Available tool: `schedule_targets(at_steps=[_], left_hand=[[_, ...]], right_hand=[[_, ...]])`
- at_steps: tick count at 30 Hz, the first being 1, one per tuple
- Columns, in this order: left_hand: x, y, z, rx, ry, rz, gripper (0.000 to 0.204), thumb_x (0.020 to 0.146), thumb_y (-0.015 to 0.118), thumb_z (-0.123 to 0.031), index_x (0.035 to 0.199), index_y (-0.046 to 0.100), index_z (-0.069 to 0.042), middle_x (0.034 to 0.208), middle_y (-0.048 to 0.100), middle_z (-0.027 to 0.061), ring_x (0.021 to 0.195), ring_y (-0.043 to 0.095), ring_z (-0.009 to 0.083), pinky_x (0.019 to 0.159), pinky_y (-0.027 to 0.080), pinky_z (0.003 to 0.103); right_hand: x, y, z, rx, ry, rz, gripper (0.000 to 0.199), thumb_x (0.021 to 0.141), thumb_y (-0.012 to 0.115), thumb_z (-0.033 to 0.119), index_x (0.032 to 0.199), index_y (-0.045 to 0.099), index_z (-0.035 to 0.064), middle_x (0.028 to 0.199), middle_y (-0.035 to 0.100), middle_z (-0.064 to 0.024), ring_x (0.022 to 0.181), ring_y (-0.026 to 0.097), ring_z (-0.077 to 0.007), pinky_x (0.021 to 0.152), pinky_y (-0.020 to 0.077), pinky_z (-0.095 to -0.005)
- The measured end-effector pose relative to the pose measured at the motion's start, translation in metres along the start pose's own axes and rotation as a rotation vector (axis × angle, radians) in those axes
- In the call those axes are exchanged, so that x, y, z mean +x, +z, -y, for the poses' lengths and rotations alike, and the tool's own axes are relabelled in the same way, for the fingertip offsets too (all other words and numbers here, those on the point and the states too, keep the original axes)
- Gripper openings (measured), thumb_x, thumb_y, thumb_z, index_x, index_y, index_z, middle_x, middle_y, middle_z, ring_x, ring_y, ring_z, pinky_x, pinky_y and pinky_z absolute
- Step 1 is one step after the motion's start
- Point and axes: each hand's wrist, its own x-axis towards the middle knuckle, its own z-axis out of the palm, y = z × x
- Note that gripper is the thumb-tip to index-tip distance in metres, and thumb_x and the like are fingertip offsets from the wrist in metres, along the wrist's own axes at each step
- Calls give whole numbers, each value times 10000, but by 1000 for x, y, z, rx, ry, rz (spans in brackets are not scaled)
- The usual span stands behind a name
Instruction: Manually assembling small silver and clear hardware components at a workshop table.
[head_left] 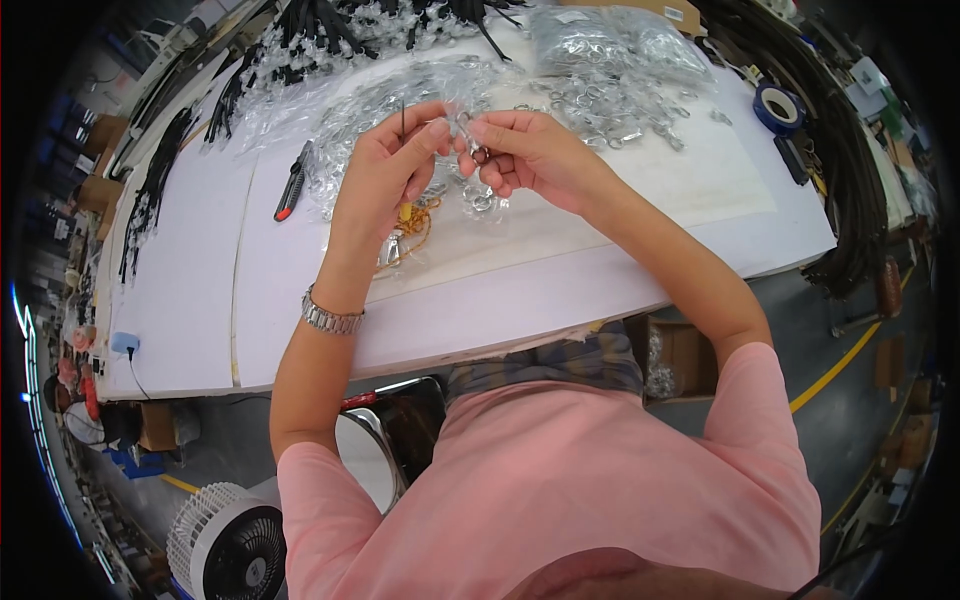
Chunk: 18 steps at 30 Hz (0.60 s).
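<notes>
Above the white table, both my hands meet over a small shiny metal piece in clear plastic film [459, 118]; it looks like a hook or clasp, though my fingers cover much of it. My left hand [390, 155], with a metal watch on its wrist, is closed and pinches the film with thumb and forefinger. A thin dark rod [403, 116] sticks up beside its fingers; a yellow end [405, 212] shows below that hand, and I cannot tell whether they are one tool. My right hand [535, 155] pinches the metal piece from the other side, fingers curled.
Plastic-wrapped metal hooks [610, 105] lie heaped beyond my hands, with fuller clear bags [580, 40] behind. A utility knife [291, 185] is on the left; orange-yellow cord [412, 235] lies below my left hand. Black straps [160, 180] hang leftward. Blue tape [778, 108] sits right.
</notes>
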Motion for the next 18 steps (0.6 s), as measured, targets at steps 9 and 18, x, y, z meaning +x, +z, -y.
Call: schedule_targets(at_steps=[9, 18], left_hand=[[-6, 14, 2, 417, 43, -124, 112, 945, 677, -132, 905, 653, -30, 710, 600, -40, 580, 463, 0, 493, 323, 186], [-9, 11, 2, 146, -28, -72, 98, 982, 613, -97, 1060, 636, -42, 683, 537, -43, 522, 422, 2, 444, 285, 178]], right_hand=[[-5, 5, 15, -386, 73, 92, 259, 1045, 573, 265, 1051, 696, 37, 870, 696, -10, 645, 591, -73, 597, 501, -242], [-6, 11, -18, -1230, -538, -204, 176, 977, 581, 186, 928, 670, 42, 730, 671, -83, 652, 653, -210, 609, 510, -391]])
